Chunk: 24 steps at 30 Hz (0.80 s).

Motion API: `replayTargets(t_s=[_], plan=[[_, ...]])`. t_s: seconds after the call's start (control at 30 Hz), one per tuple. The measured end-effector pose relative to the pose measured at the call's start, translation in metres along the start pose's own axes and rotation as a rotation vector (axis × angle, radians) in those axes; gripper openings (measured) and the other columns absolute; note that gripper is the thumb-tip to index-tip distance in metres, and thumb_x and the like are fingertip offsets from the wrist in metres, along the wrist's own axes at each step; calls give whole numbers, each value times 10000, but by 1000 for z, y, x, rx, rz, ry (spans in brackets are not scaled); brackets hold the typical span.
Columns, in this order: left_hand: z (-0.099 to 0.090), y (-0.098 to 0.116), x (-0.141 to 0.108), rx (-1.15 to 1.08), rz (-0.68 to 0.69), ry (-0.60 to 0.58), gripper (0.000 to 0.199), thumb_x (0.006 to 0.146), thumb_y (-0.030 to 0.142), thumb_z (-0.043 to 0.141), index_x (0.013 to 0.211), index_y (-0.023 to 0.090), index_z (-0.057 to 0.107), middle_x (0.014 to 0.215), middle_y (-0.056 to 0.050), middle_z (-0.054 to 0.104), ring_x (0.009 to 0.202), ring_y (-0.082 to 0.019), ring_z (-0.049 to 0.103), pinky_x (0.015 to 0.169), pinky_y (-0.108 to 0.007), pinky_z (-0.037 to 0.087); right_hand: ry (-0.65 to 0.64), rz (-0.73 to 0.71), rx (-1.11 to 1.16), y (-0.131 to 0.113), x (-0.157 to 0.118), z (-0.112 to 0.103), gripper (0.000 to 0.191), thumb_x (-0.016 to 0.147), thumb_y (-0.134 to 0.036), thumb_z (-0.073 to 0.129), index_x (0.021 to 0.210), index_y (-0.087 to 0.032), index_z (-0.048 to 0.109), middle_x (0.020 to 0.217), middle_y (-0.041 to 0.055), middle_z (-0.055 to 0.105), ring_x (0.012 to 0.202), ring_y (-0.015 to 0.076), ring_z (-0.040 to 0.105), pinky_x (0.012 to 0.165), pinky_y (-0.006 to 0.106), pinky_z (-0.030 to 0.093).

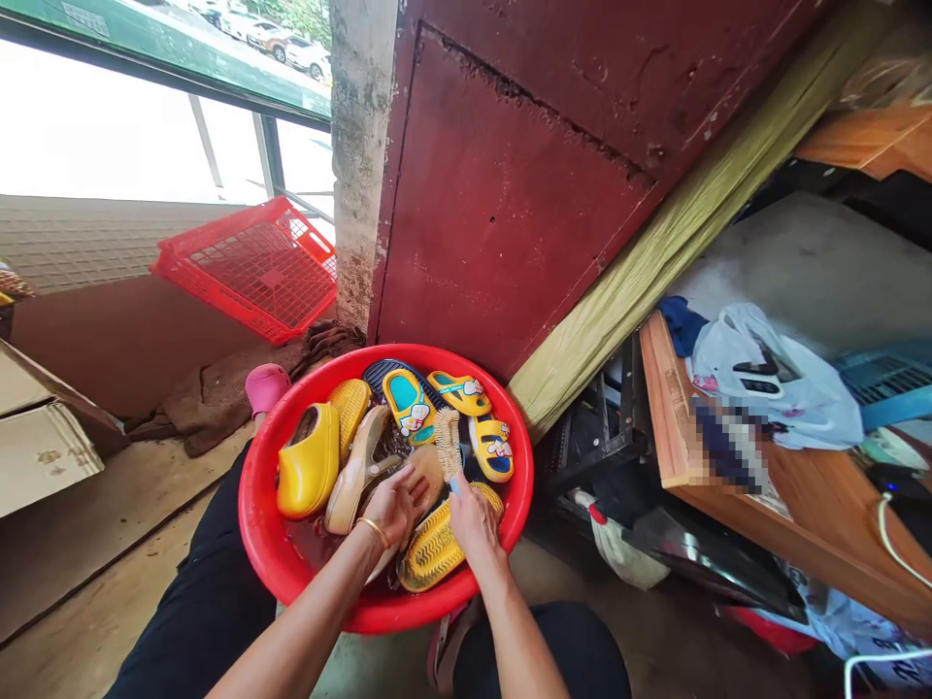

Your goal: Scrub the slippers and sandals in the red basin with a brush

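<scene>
I have the bristle brush (pixel 448 442) closed in the right hand's (pixel 473 519) fingers, its long axis pointing to 12 o'clock, its bristles just beside the tan shoe (pixel 427 470). The left hand (pixel 391 505) sits at 9 o'clock from the right hand, fingers curled on that shoe. Both work inside a red plastic basin (pixel 262 524) holding yellow slippers (pixel 310 461) and dark water (pixel 310 542). A red plastic basket (pixel 248 272) lies at 11 o'clock.

Left hand (pixel 393 505) on clog (pixel 428 471), right hand (pixel 475 522) on brush (pixel 448 445) — red basin (pixel 385 364)
</scene>
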State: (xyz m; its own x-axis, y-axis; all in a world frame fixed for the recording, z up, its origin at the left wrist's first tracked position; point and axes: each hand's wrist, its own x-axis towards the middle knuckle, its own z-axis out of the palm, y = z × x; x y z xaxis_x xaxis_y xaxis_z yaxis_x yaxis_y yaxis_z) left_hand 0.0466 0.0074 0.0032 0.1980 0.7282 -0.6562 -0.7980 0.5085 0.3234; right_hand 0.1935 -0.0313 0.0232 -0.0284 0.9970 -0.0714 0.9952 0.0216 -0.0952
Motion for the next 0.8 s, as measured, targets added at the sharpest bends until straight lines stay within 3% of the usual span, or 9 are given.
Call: replayTargets(t_s=[0.2, 0.4, 0.6, 0.8], plan=[[-6, 6, -4, -21, -47, -168, 176, 940, 290, 549, 996, 177, 672, 898, -74, 773, 776, -210, 733, 723, -344, 562, 0, -144, -47, -14, -28, 9, 542, 1015, -202, 435, 1552, -261, 403, 1071, 125, 722, 885, 229, 712, 743, 305, 521], [-7, 2, -10, -20, -75, -186, 242, 937, 282, 577, 1160, 215, 641, 1023, -50, 772, 872, -195, 745, 831, -353, 554, 85, 4, -1, -5, -1, -12, 445, 1037, -251, 451, 1478, -245, 514, 982, 105, 742, 878, 206, 720, 749, 271, 515], [-6, 3, -12, 49, -25, -234, 279, 962, 332, 526, 1172, 208, 659, 1074, -80, 775, 858, -225, 744, 815, -380, 575, 53, -158, 39, -24, -8, -5, 492, 1017, -284, 477, 1509, -285, 461, 998, 80, 742, 847, 205, 723, 695, 257, 511], [-1, -15, -7, 202, 72, -187, 265, 890, 201, 628, 1147, 222, 686, 1204, -85, 745, 1091, -262, 696, 989, -384, 529, 84, 44, 46, -3, 10, 2, 405, 1043, -252, 462, 1436, -212, 550, 1052, 122, 745, 959, 213, 717, 783, 278, 511]])
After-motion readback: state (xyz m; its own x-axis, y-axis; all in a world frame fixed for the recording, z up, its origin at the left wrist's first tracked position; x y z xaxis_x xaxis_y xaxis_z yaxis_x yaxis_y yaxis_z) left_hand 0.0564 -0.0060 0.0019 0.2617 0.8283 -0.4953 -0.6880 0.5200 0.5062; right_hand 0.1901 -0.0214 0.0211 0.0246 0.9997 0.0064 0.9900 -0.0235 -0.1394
